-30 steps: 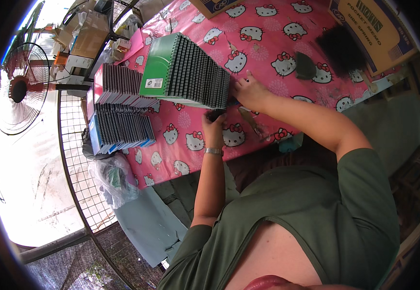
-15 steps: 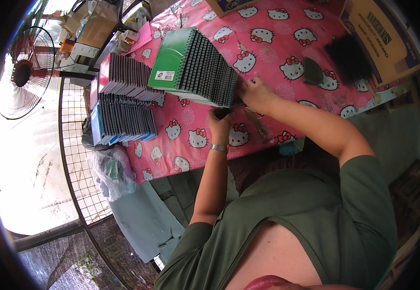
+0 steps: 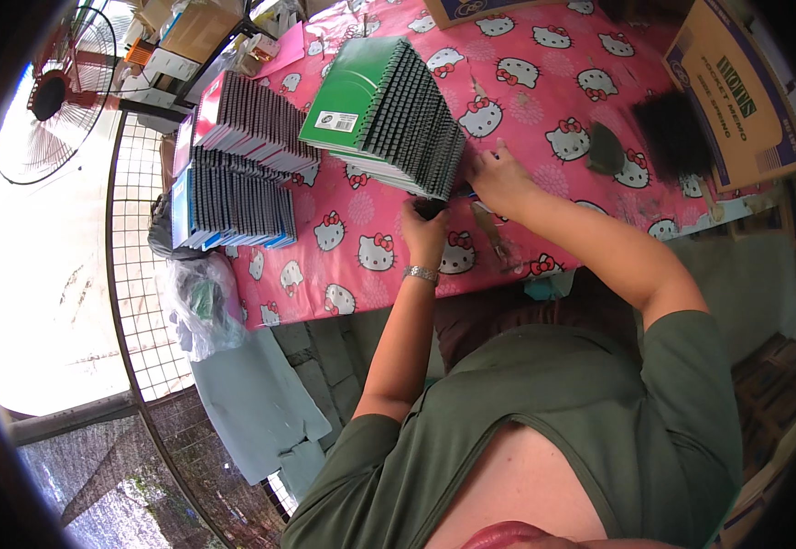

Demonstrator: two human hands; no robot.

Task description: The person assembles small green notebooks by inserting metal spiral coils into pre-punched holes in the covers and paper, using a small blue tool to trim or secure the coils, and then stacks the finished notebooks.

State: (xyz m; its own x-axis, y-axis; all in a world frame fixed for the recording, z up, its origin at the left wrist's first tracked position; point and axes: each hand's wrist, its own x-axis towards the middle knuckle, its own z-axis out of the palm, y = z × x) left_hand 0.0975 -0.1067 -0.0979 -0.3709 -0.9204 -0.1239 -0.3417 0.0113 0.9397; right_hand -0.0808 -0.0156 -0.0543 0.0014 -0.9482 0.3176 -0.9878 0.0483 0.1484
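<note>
A tall stack of green-covered spiral notebooks (image 3: 347, 101) stands on the table, its black wire bindings facing right. At its near corner is my left hand (image 3: 425, 240), wearing a metal watch or bracelet. The fingers curl around a small dark thing that I cannot identify. My right hand (image 3: 505, 186) sits just right of the same corner, fingers bent, near a dark bluish bit. What it holds, if anything, is hidden. Left of the green stack are piles of pink-covered notebooks (image 3: 249, 128) and blue-covered notebooks (image 3: 242, 212).
A pink patterned cloth covers the table (image 3: 361, 288). On the right stand a brown carton (image 3: 736, 105), a black bristly object (image 3: 671, 137) and a dark grey piece (image 3: 606, 149). A clear plastic bag (image 3: 201, 306) hangs at the left edge, near a fan (image 3: 53, 96).
The whole view has shifted slightly. Both hands stay by the near corner of the green stack, with the right hand's fingers a little farther from its side.
</note>
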